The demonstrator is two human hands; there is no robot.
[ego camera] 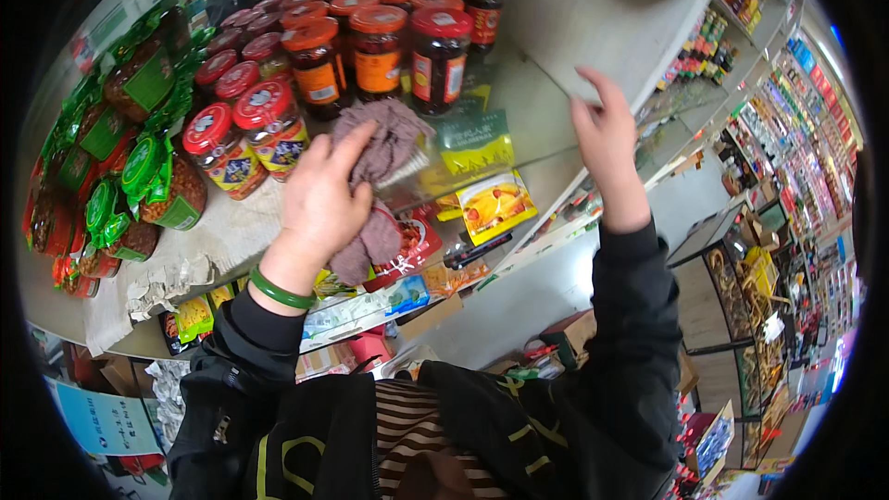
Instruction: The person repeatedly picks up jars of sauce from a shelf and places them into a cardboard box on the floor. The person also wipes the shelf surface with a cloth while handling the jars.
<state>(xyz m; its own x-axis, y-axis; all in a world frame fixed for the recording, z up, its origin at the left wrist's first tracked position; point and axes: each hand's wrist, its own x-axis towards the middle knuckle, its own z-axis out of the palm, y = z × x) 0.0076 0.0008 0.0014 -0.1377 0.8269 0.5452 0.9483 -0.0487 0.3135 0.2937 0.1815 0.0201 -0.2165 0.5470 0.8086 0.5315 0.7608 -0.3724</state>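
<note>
My left hand (326, 194), with a green bangle at the wrist, presses on a crumpled mauve cloth (380, 132) on the glass shelf, its fingers spread over it. Part of the cloth hangs over the shelf's front edge. Right behind the cloth stand glass jars with orange lids (377, 48) and a dark jar with a red lid (440, 59). Two jars with red lids and yellow labels (271, 126) stand to the left of the cloth. My right hand (605, 126) is slightly blurred, in the air above the right part of the shelf, fingers apart and holding nothing.
Jars in green wrapping (170, 184) crowd the shelf's left end, by torn white paper (229, 229). Sachets (493, 207) show through the glass near the front edge. A white upright panel (590, 7) stands behind, and stocked shelves (792, 146) line the right. Open cartons (712, 437) are lower right.
</note>
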